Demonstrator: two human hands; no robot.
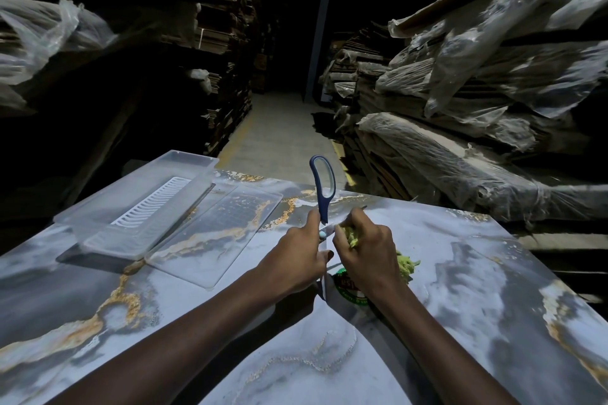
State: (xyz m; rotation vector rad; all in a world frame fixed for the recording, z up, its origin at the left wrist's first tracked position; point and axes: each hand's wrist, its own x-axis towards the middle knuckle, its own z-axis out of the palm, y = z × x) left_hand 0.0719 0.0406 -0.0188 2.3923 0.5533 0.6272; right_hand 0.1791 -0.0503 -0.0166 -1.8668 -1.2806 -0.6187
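Near the middle of the marbled worktop (460, 289), the left hand (302, 256) had its grip curled round blue-handled scissors (324, 181) at the pivot, the handle loop pointing to the far edge. Just right of it, the right hand (365, 250) had its grip pinched on a clump of green shreds (350, 235) beside the blades.
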